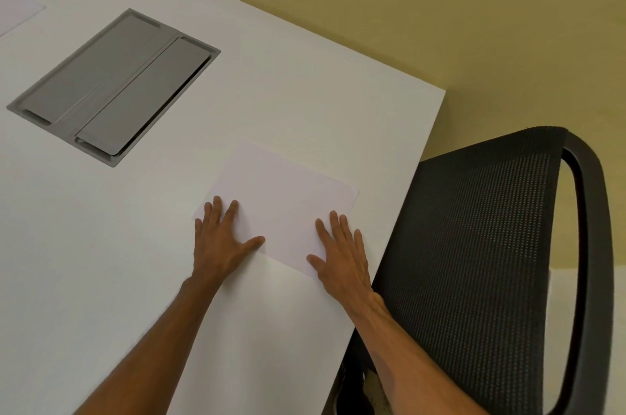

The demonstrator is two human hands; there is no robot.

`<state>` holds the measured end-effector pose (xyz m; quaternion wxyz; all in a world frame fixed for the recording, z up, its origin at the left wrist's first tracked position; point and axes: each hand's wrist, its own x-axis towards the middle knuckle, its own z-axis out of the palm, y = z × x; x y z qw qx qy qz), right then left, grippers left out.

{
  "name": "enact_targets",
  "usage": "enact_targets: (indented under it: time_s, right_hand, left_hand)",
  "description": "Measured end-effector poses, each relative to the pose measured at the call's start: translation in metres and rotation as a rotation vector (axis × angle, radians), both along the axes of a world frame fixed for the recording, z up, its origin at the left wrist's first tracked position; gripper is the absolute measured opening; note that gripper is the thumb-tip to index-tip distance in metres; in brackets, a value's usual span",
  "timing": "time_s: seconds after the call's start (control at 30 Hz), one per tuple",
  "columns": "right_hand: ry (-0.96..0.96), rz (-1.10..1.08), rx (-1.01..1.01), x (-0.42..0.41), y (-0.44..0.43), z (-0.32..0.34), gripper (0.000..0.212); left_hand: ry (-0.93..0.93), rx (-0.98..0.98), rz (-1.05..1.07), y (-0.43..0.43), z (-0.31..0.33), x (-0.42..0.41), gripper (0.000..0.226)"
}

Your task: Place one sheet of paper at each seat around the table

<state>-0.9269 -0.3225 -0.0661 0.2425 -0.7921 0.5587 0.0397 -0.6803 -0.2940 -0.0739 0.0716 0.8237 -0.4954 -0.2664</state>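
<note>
Head view: left hand [220, 241] and right hand [342, 255] press flat, fingers [216, 211] spread, on sheet [284, 197].

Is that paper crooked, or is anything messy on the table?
Nothing looks messy. The sheet of paper lies flat under both hands, left hand and right hand, roughly square to the table edge by the black chair.

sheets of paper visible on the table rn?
2. One sheet lies by the table edge in front of the chair, under both flat hands. A second sheet is cut off at the far left edge. Others may lie out of frame.
</note>
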Motion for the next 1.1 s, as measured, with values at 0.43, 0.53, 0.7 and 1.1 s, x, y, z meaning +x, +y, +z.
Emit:
enact_targets:
  time_s: [0.43, 0.53, 0.7, 1.1]
  right_hand:
    - [0.011, 0.032, 0.013, 0.003, -0.008, 0.002, 0.074]
    - [0.032, 0.038, 0.017, 0.003, -0.008, 0.004, 0.074]
    - [0.039, 0.044, -0.01, 0.003, -0.006, 0.008, 0.075]
    - [-0.065, 0.109, -0.078, 0.016, 0.01, 0.06, 0.07]
  left_hand:
    - [-0.031, 0.024, -0.014, -0.002, 0.001, 0.004, 0.101]
    - [-0.046, 0.041, -0.023, -0.002, 0.004, 0.003, 0.101]
    - [-0.052, -0.005, -0.005, 0.009, 0.011, 0.007, 0.096]
    - [-0.09, -0.088, 0.031, 0.069, 0.069, 0.016, 0.097]
